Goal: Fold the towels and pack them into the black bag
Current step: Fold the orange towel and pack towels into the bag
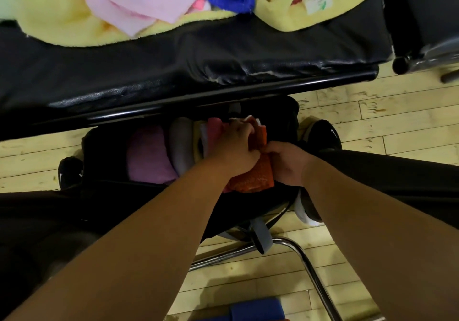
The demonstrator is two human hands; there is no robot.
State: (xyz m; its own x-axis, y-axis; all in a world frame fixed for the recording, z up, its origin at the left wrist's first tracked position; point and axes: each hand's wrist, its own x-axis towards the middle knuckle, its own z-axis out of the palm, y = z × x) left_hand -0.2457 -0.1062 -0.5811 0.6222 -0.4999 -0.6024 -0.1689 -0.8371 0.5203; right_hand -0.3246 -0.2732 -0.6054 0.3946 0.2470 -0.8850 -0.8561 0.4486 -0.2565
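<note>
Orange towel, purple towel, seemingly black bag.

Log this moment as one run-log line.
phase: packing | left hand: pressing orange towel | right hand: grip on it | black bag: open, towels inside | bench: unfolded towels remain

Pale yellowish wooden plank flooring is lying scuffed beneath a black padded leather bench, while a curved chrome tubular chair frame is gleaming nearby.
</note>
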